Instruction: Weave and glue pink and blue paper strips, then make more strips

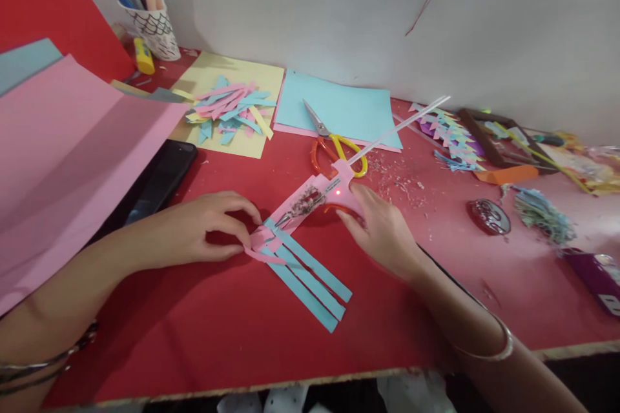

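Note:
My right hand [382,226] is closed around the handle of a pink hot glue gun [346,177] with a lit red light. A long clear glue stick [397,130] juts from its back end. The metal nozzle points down-left, at or just above the top ends of several light blue paper strips [307,277]; I cannot tell if it touches. Short pink paper strips cross those ends. With its fingers closed, my left hand [213,226] pinches a loose pink paper strip [266,257] at the left side of the blue strips.
Scissors [339,145] with red and yellow handles lie just behind the glue gun, partly on blue paper sheets [343,103]. Cut paper strips [232,106] are heaped on yellow paper. A phone [165,174] lies under pink sheets [72,142]. A pen cup [157,29] stands at the back left.

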Demonstrator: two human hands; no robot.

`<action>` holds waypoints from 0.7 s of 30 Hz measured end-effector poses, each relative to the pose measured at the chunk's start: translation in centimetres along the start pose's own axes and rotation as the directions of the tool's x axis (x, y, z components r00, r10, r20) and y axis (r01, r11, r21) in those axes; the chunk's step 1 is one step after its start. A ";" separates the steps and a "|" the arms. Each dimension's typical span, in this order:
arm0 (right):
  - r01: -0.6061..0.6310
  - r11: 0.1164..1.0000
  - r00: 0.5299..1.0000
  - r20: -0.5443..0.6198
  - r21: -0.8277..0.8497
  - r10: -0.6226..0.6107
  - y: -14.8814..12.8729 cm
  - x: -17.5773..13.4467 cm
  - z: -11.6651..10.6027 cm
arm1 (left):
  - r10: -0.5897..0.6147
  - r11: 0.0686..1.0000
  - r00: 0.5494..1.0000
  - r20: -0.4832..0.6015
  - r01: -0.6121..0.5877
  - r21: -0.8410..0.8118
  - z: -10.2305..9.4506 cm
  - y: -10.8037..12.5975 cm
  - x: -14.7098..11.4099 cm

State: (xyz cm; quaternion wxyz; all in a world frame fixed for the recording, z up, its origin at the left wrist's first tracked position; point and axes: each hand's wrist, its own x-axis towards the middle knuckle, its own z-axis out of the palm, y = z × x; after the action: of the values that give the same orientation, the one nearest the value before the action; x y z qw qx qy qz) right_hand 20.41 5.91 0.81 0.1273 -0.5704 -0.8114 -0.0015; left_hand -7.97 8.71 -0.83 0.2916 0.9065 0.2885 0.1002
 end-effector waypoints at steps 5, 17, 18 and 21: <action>0.001 1.000 0.999 0.045 -0.016 -0.001 -0.5 -0.1 0.1 | -0.016 1.000 1.000 0.015 0.016 -0.002 0.0 0.0 0.0; -0.070 0.994 0.997 0.019 -0.085 0.072 0.9 0.4 -0.7 | -0.016 1.000 1.000 0.004 0.016 -0.025 0.0 0.0 -0.1; -0.079 0.992 0.997 0.011 -0.094 0.080 1.1 0.4 -0.7 | -0.024 0.999 1.000 0.008 0.024 -0.028 0.0 0.0 -0.1; -0.096 0.988 0.995 -0.019 -0.118 0.095 1.7 0.5 -0.6 | -0.039 0.999 0.999 0.024 0.040 -0.017 0.0 0.0 0.0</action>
State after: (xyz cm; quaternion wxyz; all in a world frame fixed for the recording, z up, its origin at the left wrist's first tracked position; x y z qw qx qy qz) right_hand 21.96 6.90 1.27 0.0985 -0.6151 -0.7808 -0.0474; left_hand -8.00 8.69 -0.86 0.3048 0.8991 0.3022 0.0862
